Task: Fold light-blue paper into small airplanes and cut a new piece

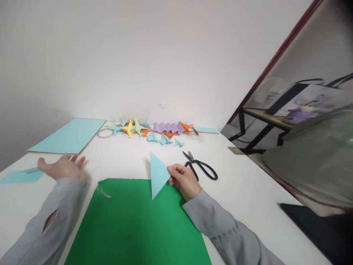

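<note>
My right hand [186,180] pinches one corner of a light blue paper triangle [158,175], held up over the far edge of a green mat [138,224]. Off to the left, my left hand [64,167] has its fingers spread with nothing in them. It is beside a light blue paper piece [20,176] lying on the white table, near the thumb. Black-handled scissors [200,163] lie with blades parted just beyond my right hand.
A stack of light blue sheets [70,136] lies at the back left. Several folded paper cranes [134,128] and a pleated purple paper [168,127] sit along the wall. A wire ring [105,133] is nearby. At right stands a shelf [264,117] with bags.
</note>
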Available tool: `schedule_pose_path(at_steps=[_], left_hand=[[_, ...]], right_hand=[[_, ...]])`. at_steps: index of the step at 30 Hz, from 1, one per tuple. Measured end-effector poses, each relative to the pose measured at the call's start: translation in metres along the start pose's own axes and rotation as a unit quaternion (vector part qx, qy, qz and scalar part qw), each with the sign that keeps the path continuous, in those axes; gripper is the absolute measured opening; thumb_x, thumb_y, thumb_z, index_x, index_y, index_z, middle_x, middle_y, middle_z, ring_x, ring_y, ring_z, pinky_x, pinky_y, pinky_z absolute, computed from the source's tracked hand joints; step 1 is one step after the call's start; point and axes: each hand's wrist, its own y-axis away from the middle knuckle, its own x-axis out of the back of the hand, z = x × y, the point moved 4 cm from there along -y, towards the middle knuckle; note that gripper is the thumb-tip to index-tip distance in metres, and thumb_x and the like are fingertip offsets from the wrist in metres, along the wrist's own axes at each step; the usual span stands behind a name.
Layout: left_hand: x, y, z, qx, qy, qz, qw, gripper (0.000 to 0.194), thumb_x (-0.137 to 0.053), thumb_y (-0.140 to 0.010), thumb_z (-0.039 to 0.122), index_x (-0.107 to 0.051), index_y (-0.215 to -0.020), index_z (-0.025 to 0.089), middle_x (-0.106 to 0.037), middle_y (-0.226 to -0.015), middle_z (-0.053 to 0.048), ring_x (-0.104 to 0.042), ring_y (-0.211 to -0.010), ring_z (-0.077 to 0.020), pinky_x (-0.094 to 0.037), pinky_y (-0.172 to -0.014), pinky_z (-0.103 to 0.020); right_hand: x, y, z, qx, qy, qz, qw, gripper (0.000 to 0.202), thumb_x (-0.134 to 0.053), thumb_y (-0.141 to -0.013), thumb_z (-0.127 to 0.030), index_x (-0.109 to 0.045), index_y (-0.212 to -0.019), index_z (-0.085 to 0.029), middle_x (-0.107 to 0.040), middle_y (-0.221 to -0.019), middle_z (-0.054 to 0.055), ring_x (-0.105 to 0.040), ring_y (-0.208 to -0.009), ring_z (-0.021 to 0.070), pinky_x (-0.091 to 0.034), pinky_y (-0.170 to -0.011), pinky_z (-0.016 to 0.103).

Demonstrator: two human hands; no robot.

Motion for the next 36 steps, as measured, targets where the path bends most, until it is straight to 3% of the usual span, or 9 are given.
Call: schedule_pose_path(at_steps=[3,5,7,9,13,18,26,31,36], left_hand=[[-0.014,0.028,-0.002,0.052,0.085,0.072,0.992,0.027,-0.05,-0.066,0.009,-0.047,-0.089,0.021,-0.043,-0.075,0.002,-0.048,-0.057,-0.0081,-0.045,-0.053,-0.025],[-0.037,0.057,-0.001,0.043,0.061,-0.096,0.993,0.018,-0.057,-0.062,0.015,-0.051,-0.079,0.017,-0.05,-0.073,0.0,-0.047,-0.052,-0.0079,-0.043,-0.047,-0.022],[-0.058,0.096,-0.002,0.017,-0.026,-0.298,0.954,0.021,-0.062,-0.06,0.023,-0.055,-0.078,0.016,-0.053,-0.067,0.0,-0.049,-0.05,-0.0101,-0.043,-0.047,-0.024],[-0.068,0.131,-0.001,-0.055,-0.095,-0.394,0.912,0.034,-0.067,-0.056,0.028,-0.056,-0.086,0.016,-0.056,-0.076,-0.002,-0.053,-0.056,-0.0125,-0.044,-0.05,-0.026],[-0.067,0.163,0.0,-0.207,-0.196,-0.396,0.873,0.042,-0.069,-0.055,0.027,-0.054,-0.092,0.016,-0.055,-0.087,-0.005,-0.053,-0.074,-0.0186,-0.045,-0.06,-0.031],[-0.062,0.161,-0.002,-0.242,-0.223,-0.369,0.869,0.072,-0.07,-0.054,0.025,-0.038,-0.117,0.013,-0.051,-0.107,-0.01,-0.053,-0.074,-0.0175,-0.047,-0.067,-0.035],[-0.067,0.168,-0.014,-0.129,-0.069,-0.481,0.864,0.067,-0.064,-0.065,0.019,-0.033,-0.125,0.018,-0.055,-0.112,-0.012,-0.059,-0.089,-0.0224,-0.048,-0.07,-0.033],[-0.072,0.171,-0.014,0.004,0.053,-0.553,0.831,0.059,-0.068,-0.063,0.016,-0.041,-0.115,0.018,-0.057,-0.109,-0.011,-0.061,-0.083,-0.0197,-0.05,-0.067,-0.029],[-0.073,0.17,-0.013,0.115,0.11,-0.571,0.805,0.064,-0.072,-0.057,0.011,-0.043,-0.113,0.015,-0.058,-0.108,-0.011,-0.061,-0.084,-0.0186,-0.05,-0.069,-0.027]], right_hand=[[-0.001,0.001,0.0,0.01,0.012,-0.001,1.0,0.031,-0.074,-0.058,-0.04,-0.057,-0.06,-0.014,-0.051,-0.037,-0.005,-0.043,-0.033,0.0056,-0.03,-0.037,0.017],[-0.003,0.003,0.001,0.017,0.019,-0.005,1.0,0.03,-0.072,-0.06,-0.04,-0.058,-0.063,-0.014,-0.052,-0.037,-0.004,-0.044,-0.032,0.0057,-0.031,-0.036,0.017],[-0.007,0.007,0.002,0.023,0.02,-0.015,0.999,0.03,-0.071,-0.062,-0.041,-0.058,-0.065,-0.014,-0.054,-0.038,-0.004,-0.047,-0.033,0.0066,-0.035,-0.037,0.017],[-0.012,0.011,0.002,0.027,0.021,-0.029,0.999,0.03,-0.07,-0.064,-0.041,-0.058,-0.066,-0.014,-0.056,-0.04,-0.003,-0.05,-0.035,0.0081,-0.039,-0.04,0.018],[-0.022,0.021,-0.002,0.039,0.036,-0.05,0.997,0.028,-0.068,-0.067,-0.041,-0.057,-0.067,-0.015,-0.058,-0.041,-0.003,-0.053,-0.037,0.0094,-0.043,-0.042,0.02],[-0.026,0.029,-0.01,0.073,0.073,-0.028,0.994,0.026,-0.067,-0.068,-0.039,-0.057,-0.066,-0.015,-0.056,-0.041,-0.004,-0.052,-0.038,0.0091,-0.043,-0.044,0.02],[-0.034,0.037,-0.012,0.081,0.093,-0.032,0.992,0.026,-0.065,-0.069,-0.04,-0.059,-0.068,-0.015,-0.054,-0.045,-0.003,-0.053,-0.042,0.0108,-0.043,-0.047,0.023],[-0.032,0.034,-0.006,0.065,0.035,-0.051,0.996,0.032,-0.059,-0.073,-0.046,-0.059,-0.065,-0.015,-0.056,-0.052,-0.002,-0.053,-0.044,0.0117,-0.043,-0.046,0.025],[-0.03,0.029,0.002,0.044,0.018,-0.069,0.996,0.033,-0.06,-0.074,-0.045,-0.057,-0.06,-0.015,-0.056,-0.048,-0.001,-0.053,-0.044,0.0109,-0.044,-0.047,0.024]])
